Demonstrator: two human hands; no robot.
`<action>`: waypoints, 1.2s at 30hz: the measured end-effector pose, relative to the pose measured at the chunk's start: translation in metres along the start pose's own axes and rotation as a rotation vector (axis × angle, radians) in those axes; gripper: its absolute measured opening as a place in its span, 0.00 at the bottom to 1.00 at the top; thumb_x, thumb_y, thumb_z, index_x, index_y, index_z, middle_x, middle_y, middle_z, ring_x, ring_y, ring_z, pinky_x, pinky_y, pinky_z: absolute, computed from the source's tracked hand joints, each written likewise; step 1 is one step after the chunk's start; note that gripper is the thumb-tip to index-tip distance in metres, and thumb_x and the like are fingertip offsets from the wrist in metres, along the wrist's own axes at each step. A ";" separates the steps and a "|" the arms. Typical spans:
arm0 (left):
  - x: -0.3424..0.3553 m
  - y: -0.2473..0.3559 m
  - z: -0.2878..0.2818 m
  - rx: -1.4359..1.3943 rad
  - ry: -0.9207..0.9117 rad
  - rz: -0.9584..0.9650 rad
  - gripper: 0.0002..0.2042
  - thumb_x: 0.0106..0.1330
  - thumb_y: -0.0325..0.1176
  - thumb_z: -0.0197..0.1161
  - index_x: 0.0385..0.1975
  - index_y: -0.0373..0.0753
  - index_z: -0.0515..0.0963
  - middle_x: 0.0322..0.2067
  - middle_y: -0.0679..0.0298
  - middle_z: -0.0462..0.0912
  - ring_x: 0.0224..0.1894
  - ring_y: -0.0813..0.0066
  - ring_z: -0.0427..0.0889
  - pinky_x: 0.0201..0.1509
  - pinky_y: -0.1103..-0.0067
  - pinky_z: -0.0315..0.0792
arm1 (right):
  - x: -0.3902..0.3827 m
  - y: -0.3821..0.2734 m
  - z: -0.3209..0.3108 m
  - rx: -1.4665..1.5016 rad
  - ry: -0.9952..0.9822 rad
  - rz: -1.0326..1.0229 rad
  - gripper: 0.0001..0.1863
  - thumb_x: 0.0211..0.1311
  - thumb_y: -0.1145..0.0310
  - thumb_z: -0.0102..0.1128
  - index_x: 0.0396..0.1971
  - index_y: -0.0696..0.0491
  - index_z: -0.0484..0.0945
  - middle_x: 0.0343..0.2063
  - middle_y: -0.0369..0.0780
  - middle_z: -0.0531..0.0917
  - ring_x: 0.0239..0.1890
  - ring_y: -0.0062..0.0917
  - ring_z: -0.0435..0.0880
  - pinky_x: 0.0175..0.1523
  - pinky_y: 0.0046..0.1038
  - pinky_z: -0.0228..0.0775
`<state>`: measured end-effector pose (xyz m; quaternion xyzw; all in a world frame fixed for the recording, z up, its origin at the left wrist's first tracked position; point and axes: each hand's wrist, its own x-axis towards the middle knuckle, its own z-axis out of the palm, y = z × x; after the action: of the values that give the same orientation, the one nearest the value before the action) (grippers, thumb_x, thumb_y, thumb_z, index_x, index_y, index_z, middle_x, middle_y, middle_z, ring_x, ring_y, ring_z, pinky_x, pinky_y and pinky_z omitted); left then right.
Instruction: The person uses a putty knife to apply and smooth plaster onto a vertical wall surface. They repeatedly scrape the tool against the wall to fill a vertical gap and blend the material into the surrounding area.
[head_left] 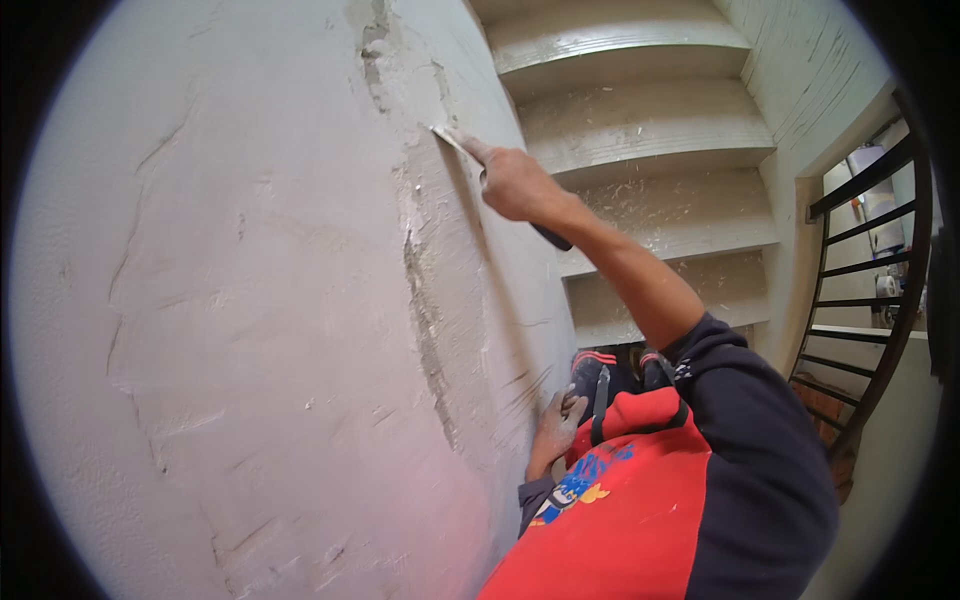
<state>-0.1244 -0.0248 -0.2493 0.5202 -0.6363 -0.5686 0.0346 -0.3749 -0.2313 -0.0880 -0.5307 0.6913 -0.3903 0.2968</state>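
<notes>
My right hand is closed round a scraper. Its light blade meets the wall beside the upper part of a long crack, and the dark end of its handle sticks out below my wrist. Rough, chipped edges line the crack, which runs down the pale plastered wall. Low by my waist, my left hand has its fingers curled, dusty and close to the wall. What those fingers hold, if anything, I cannot make out. A narrow grey strip shows just right of them.
Concrete stairs strewn with pale flakes rise beyond my right arm. A black metal railing stands at the far right, with shelved items behind it. Below are my shoes. Thinner cracks mark the wall's left side.
</notes>
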 end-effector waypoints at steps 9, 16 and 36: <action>-0.003 0.006 -0.002 0.022 -0.028 -0.025 0.26 0.66 0.44 0.58 0.56 0.31 0.67 0.44 0.48 0.79 0.46 0.63 0.80 0.51 0.73 0.71 | 0.009 0.011 0.010 -0.084 -0.017 0.005 0.36 0.51 0.78 0.47 0.65 0.45 0.59 0.36 0.55 0.81 0.42 0.48 0.80 0.49 0.44 0.71; 0.015 0.005 0.002 -0.001 -0.021 -0.021 0.25 0.66 0.45 0.58 0.55 0.32 0.69 0.44 0.47 0.79 0.48 0.62 0.78 0.54 0.71 0.70 | 0.052 0.005 -0.006 -0.035 0.076 0.035 0.36 0.51 0.80 0.44 0.65 0.49 0.57 0.37 0.59 0.79 0.41 0.49 0.80 0.47 0.44 0.71; 0.014 -0.018 0.002 0.078 -0.015 0.027 0.26 0.66 0.46 0.57 0.56 0.30 0.68 0.47 0.45 0.78 0.51 0.58 0.78 0.55 0.72 0.68 | -0.105 0.149 0.052 0.507 -0.033 0.326 0.44 0.58 0.72 0.54 0.69 0.50 0.37 0.20 0.45 0.77 0.15 0.28 0.75 0.20 0.31 0.68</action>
<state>-0.1209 -0.0298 -0.2720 0.5084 -0.6650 -0.5467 0.0172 -0.3794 -0.1221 -0.2432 -0.3279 0.6428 -0.4890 0.4900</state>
